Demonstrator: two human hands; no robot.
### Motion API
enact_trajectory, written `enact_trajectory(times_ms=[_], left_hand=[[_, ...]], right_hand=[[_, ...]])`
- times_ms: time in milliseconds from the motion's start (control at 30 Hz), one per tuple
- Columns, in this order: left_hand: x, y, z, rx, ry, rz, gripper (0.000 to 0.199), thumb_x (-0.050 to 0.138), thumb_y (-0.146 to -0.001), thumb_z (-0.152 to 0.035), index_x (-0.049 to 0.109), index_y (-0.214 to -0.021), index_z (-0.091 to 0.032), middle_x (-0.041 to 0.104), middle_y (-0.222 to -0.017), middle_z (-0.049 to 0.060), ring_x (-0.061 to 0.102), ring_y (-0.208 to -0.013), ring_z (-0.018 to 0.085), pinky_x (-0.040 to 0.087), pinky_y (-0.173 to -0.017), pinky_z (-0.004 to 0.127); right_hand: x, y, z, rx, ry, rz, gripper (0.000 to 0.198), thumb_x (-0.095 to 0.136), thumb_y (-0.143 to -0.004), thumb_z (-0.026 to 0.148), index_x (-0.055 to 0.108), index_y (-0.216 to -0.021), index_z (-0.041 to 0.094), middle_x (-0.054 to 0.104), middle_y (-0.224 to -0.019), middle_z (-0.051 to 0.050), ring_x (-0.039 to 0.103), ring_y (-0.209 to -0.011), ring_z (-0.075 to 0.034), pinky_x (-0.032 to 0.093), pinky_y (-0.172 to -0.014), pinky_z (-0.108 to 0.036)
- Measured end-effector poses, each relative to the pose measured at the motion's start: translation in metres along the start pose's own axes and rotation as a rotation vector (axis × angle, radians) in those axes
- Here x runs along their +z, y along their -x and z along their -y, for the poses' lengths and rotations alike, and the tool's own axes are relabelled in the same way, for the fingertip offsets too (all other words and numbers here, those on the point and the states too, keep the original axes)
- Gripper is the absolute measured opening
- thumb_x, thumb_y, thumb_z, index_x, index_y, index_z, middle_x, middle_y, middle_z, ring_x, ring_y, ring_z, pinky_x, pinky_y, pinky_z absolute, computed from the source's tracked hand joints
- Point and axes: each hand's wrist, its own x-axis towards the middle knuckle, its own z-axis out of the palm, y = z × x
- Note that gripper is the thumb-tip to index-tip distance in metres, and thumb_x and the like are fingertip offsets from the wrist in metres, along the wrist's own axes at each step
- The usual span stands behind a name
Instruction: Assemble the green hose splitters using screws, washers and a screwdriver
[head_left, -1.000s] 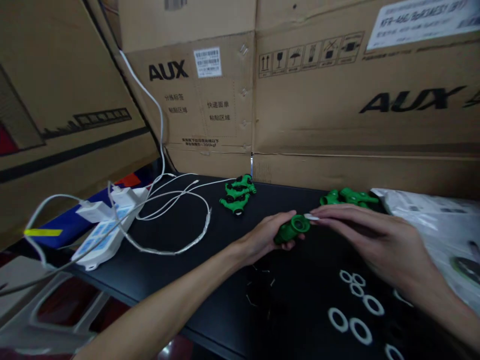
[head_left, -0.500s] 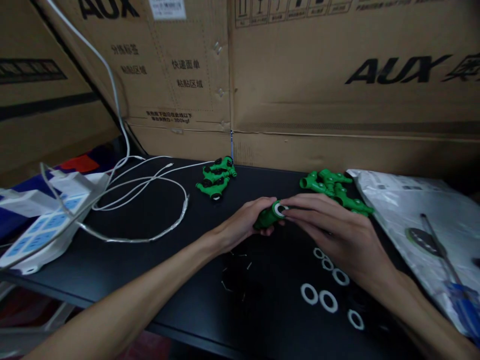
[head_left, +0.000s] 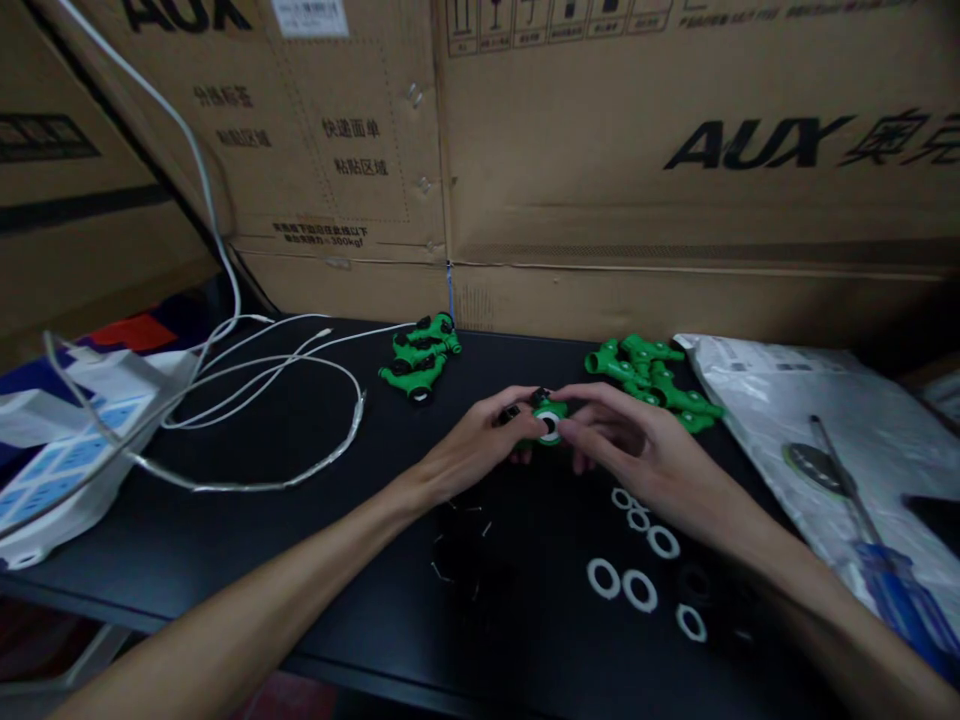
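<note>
Green pipe fitting (head_left: 559,407), white washer (head_left: 550,414) at its mouth, is gripped by left hand (head_left: 481,440) and right hand (head_left: 641,430), fingers curled around it. Loose washers (head_left: 652,592) lie at five o'clock.

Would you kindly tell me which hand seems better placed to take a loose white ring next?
Probably the right hand: it sits nearer the white rings, while the left hand is farther off. Both hands touch the green fitting.

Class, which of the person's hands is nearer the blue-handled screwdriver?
Right. The right hand is left of the screwdriver, at the green fitting; the left hand is farther left, on the fitting's other side.
</note>
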Motion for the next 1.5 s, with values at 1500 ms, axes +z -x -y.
enact_trajectory(times_ms=[1500], left_hand=[[0.008, 0.010, 0.002, 0.381, -0.629, -0.211, 0.052, 0.064, -0.087, -0.026, 0.060, -0.138, -0.012, 0.069, -0.132, 0.014, 0.066, -0.122, 0.027, 0.047, -0.111, 0.043]], right_hand=[[0.021, 0.010, -0.004, -0.102, -0.098, -0.069, 0.010, 0.061, -0.095, 0.025, 0.063, -0.104, 0.021, 0.069, -0.078, 0.001, 0.069, -0.069, -0.012, 0.055, -0.066, -0.024]])
